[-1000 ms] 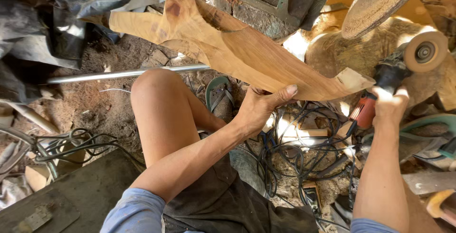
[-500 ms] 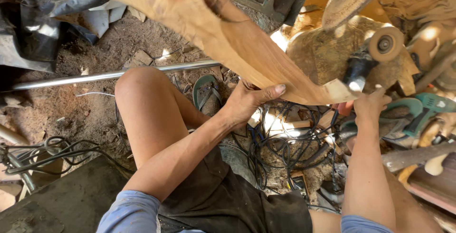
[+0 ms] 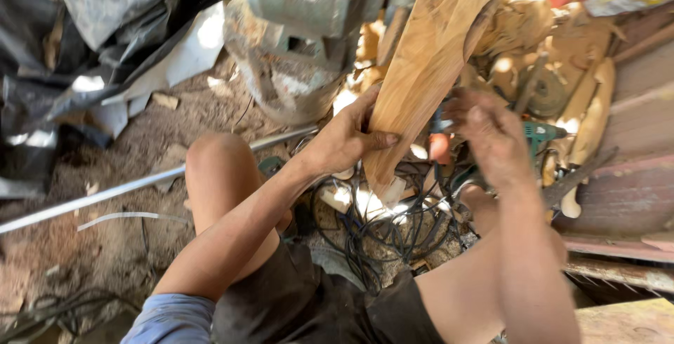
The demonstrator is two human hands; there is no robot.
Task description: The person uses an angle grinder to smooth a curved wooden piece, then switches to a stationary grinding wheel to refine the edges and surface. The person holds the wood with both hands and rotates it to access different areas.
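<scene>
My left hand (image 3: 349,135) is clamped around the wooden plank (image 3: 427,63), which rises above the cable tangle (image 3: 393,228), while my blurred right hand (image 3: 488,133), grip unclear, hovers just beside it.

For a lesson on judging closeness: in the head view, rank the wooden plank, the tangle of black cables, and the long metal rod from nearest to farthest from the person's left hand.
1. Wooden plank: gripped by the left hand.
2. Black cables: on the ground just below the hand.
3. Metal rod: stretching away to the left across the dirt.
</scene>
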